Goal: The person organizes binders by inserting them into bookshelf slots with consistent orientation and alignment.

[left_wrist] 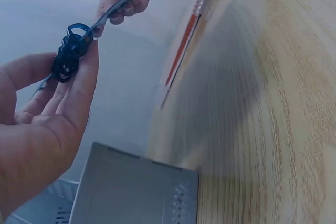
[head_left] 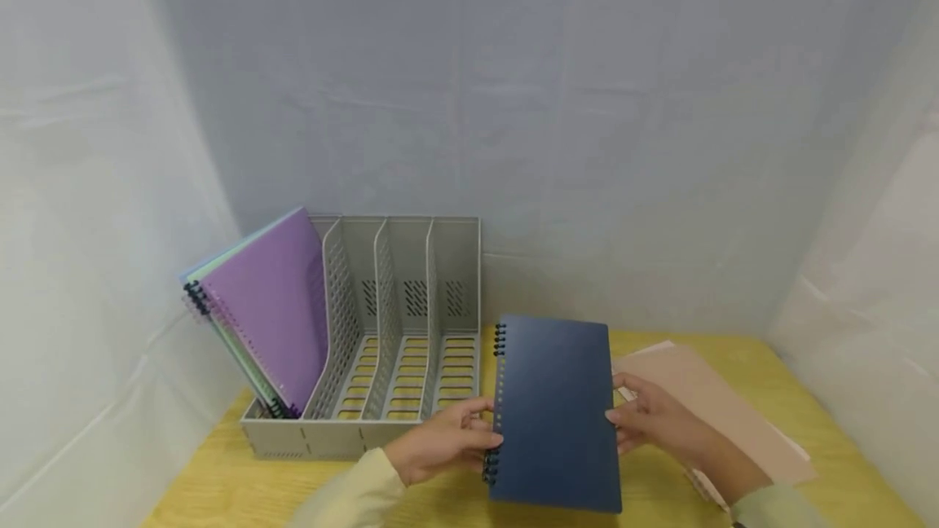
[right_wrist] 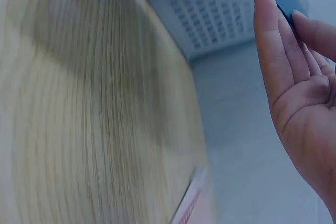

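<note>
A dark blue spiral notebook (head_left: 557, 414) is held up above the table between both hands, its black coil binding (left_wrist: 69, 53) on the left side. My left hand (head_left: 449, 440) pinches the coil edge, thumb in front and fingers behind. On the opposite edge my right hand (head_left: 656, 420) grips the cover between thumb and fingers; the right wrist view shows the thumb (right_wrist: 315, 34) on one face. Left of the notebook stands a grey file organizer (head_left: 455, 283) with several slots. Its leftmost slot holds a purple spiral notebook (head_left: 275, 308), leaning left, with green and blue ones behind it.
Pink notebooks (head_left: 722, 406) lie on the wooden table (head_left: 844, 422) at the right, partly behind my right forearm. White sheeting (head_left: 623, 145) hangs behind the table and along both sides. The organizer's front wall (head_left: 323, 440) runs close to my left sleeve.
</note>
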The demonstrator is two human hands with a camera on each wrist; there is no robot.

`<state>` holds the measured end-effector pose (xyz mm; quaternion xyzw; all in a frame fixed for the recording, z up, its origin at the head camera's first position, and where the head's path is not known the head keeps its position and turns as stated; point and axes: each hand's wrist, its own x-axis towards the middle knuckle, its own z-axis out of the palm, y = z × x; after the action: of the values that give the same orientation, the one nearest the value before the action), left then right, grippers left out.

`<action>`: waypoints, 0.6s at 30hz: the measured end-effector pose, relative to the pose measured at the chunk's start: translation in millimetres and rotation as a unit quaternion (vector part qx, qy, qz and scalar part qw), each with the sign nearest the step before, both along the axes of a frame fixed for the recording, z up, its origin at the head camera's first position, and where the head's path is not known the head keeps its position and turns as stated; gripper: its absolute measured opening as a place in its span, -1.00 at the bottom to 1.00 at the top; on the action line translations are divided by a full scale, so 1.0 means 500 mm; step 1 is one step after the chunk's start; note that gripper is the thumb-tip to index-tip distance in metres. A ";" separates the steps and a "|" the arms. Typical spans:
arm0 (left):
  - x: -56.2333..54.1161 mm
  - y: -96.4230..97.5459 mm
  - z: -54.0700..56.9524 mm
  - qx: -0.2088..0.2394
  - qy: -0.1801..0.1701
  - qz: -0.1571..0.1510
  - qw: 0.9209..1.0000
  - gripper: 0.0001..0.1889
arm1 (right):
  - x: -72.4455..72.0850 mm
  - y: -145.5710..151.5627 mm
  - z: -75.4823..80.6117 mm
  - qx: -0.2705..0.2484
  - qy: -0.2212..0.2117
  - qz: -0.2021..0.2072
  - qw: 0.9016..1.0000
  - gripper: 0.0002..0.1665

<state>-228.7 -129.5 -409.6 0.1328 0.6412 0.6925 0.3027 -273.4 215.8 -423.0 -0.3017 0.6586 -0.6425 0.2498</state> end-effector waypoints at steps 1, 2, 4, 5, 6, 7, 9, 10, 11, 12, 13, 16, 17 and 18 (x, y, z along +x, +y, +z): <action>0.005 -0.007 0.004 0.000 0.002 0.002 1.000 -0.31 | 0.003 -0.006 0.001 -0.004 0.004 -0.001 1.000 -0.77; 0.009 -0.013 0.006 -0.001 0.005 0.005 1.000 -0.29 | 0.007 -0.012 0.002 -0.007 0.007 -0.003 1.000 -0.76; 0.017 -0.023 0.008 0.006 0.014 0.005 1.000 -0.34 | 0.015 -0.022 0.005 -0.017 0.013 -0.003 1.000 -0.73; 0.021 -0.027 0.008 0.010 0.020 0.004 1.000 -0.36 | 0.020 -0.026 0.007 -0.022 0.015 -0.003 1.000 -0.70; 0.024 -0.030 0.008 0.015 0.025 0.000 1.000 -0.40 | 0.025 -0.029 0.008 -0.025 0.016 -0.002 1.000 -0.68; 0.027 -0.034 0.007 0.021 0.028 -0.003 0.999 -0.43 | 0.029 -0.032 0.010 -0.028 0.015 -0.001 0.999 -0.66; 0.031 -0.042 0.005 0.029 0.029 -0.008 0.999 -0.46 | 0.036 -0.038 0.013 -0.028 0.007 -0.002 1.000 -0.64; 0.032 -0.046 0.005 0.031 0.027 -0.011 0.999 -0.46 | 0.039 -0.040 0.015 -0.028 0.003 -0.003 1.000 -0.64; 0.033 -0.049 0.004 0.034 0.025 -0.013 0.999 -0.45 | 0.040 -0.042 0.016 -0.027 0.000 -0.003 1.000 -0.65; 0.034 -0.053 0.004 0.037 0.022 -0.015 0.999 -0.45 | 0.041 -0.044 0.017 -0.026 -0.002 -0.002 1.000 -0.67; 0.034 -0.056 0.004 0.040 0.019 -0.017 0.999 -0.44 | 0.041 -0.046 0.018 -0.026 -0.004 -0.002 1.000 -0.67; 0.034 -0.062 0.003 0.053 0.022 -0.027 0.998 -0.49 | 0.041 -0.050 0.019 -0.036 0.000 0.007 0.999 -0.69; 0.035 -0.063 0.002 0.058 0.024 -0.029 0.998 -0.50 | 0.041 -0.051 0.019 -0.039 0.000 0.012 0.999 -0.70; 0.036 -0.064 0.002 0.062 0.028 -0.030 0.997 -0.51 | 0.041 -0.053 0.019 -0.044 0.000 0.016 0.999 -0.70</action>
<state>-210.8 -161.5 -408.6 0.1898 0.6006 0.7178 0.2966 -253.0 189.4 -413.6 -0.3229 0.6248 -0.6667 0.2468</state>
